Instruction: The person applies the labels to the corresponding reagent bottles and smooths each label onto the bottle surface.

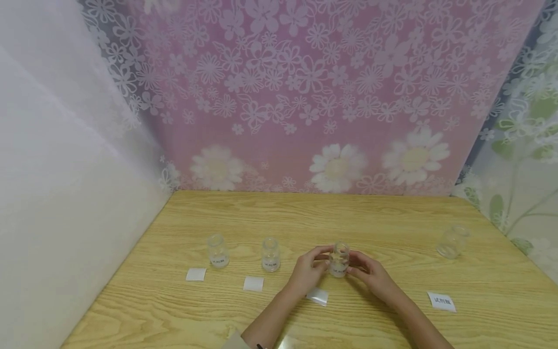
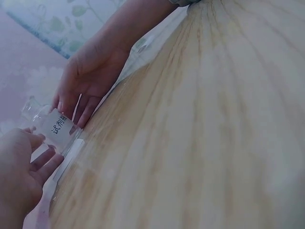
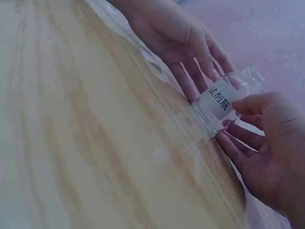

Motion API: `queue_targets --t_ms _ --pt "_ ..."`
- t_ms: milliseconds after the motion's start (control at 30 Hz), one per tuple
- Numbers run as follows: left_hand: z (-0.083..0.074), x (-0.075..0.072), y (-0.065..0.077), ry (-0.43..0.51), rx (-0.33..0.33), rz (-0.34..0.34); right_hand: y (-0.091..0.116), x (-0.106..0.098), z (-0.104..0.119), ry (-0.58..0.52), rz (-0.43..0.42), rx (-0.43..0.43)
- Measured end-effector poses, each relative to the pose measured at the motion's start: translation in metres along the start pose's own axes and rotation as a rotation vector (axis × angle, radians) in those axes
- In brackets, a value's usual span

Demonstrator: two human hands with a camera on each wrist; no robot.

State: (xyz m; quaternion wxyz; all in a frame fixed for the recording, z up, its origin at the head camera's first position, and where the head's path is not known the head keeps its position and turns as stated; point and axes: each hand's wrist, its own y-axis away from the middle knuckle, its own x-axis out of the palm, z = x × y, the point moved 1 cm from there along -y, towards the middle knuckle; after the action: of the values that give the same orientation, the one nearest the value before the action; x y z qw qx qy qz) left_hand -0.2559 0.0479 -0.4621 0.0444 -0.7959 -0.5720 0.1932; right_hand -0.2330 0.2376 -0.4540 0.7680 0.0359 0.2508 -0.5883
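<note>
A small clear glass bottle (image 1: 339, 258) stands on the table between the two hands. A white label (image 3: 217, 101) with black printed characters is on its side. My left hand (image 1: 306, 272) holds the bottle from the left, thumb in front and fingers behind. From the right, my right hand (image 1: 376, 278) holds it too, its thumb by the label's edge in the right wrist view. A piece of glossy backing paper (image 1: 318, 296) lies just below the left hand, partly hidden by the wrist.
Two labelled glass bottles (image 1: 218, 252) (image 1: 271, 256) stand to the left, with white paper squares (image 1: 196, 275) (image 1: 253, 284) before them. At right is an unlabelled glass bottle (image 1: 452, 242), and nearer the front a printed label (image 1: 441, 301). Flowered curtain (image 1: 279, 97) backs the wooden table (image 1: 174, 315).
</note>
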Motion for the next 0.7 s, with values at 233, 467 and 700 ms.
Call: queue_targets --t_ms 233,467,700 --pt "-0.001 0.004 -0.001 0.014 0.036 -0.005 0.001 -0.003 -0.002 -0.008 -0.007 -0.002" --pt "-0.002 0.007 -0.002 0.003 0.047 -0.025 0.004 -0.007 0.003 -0.028 -0.082 -0.004" --pt "-0.018 0.008 -0.006 0.026 0.104 -0.110 0.016 -0.035 0.015 -0.030 -0.166 -0.055"
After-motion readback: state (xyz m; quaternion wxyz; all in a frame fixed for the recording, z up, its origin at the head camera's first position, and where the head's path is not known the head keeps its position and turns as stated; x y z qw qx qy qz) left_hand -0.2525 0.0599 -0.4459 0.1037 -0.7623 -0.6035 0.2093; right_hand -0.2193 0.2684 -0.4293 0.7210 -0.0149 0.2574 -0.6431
